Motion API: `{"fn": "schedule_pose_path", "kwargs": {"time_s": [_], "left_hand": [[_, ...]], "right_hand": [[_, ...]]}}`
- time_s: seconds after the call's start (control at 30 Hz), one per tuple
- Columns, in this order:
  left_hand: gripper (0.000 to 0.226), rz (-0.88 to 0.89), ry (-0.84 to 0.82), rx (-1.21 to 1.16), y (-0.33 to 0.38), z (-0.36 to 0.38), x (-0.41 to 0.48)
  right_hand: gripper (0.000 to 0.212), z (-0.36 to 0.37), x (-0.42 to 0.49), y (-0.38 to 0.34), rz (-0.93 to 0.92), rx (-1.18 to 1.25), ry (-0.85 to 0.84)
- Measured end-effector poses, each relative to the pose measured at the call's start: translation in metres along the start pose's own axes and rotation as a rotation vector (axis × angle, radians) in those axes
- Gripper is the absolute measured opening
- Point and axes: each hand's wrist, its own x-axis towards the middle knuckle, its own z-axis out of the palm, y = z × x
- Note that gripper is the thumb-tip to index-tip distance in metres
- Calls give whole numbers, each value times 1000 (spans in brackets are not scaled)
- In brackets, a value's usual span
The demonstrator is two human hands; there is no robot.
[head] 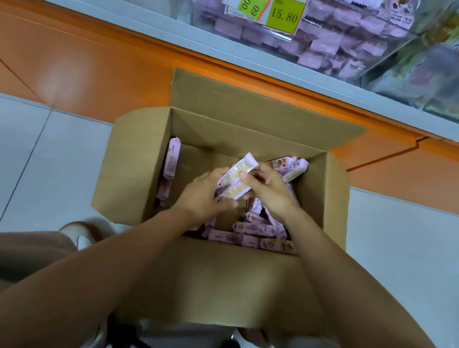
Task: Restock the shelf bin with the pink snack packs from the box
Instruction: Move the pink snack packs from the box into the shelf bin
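Observation:
An open cardboard box [132, 166] stands on the floor below me with several pink snack packs [255, 230] lying loose inside. Both my hands are down in the box. My left hand [201, 196] and my right hand [270, 191] together hold a small stack of pink packs [236, 180], fingers curled round it from either side. One more pack [172, 160] leans upright against the box's left wall. Above, the clear shelf bin [314, 44] holds many of the same pink packs behind a price label reading 15.80.
The bin sits on a grey shelf edge [98, 5] over an orange base panel [75, 63]. Neighbouring bins hold yellow packs at the left and green-white bags [457, 73] at the right. My knee and a shoe [81, 232] are at the left of the box.

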Motion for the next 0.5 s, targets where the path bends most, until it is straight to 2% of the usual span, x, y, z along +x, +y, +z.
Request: {"fn": "schedule_pose_path", "kwargs": {"time_s": [0.17, 0.3, 0.4, 0.5], "left_hand": [[81, 89, 63, 7, 11, -12, -7], [71, 54, 61, 6, 21, -16, -23], [70, -12, -12, -23, 29, -17, -33], [63, -2, -17, -6, 38, -17, -41]], "right_hand": [[30, -6, -22, -22, 12, 125, -95], [49, -10, -37, -29, 36, 82, -180], [49, -11, -51, -39, 37, 72, -109], [50, -16, -61, -47, -15, 79, -40]]}}
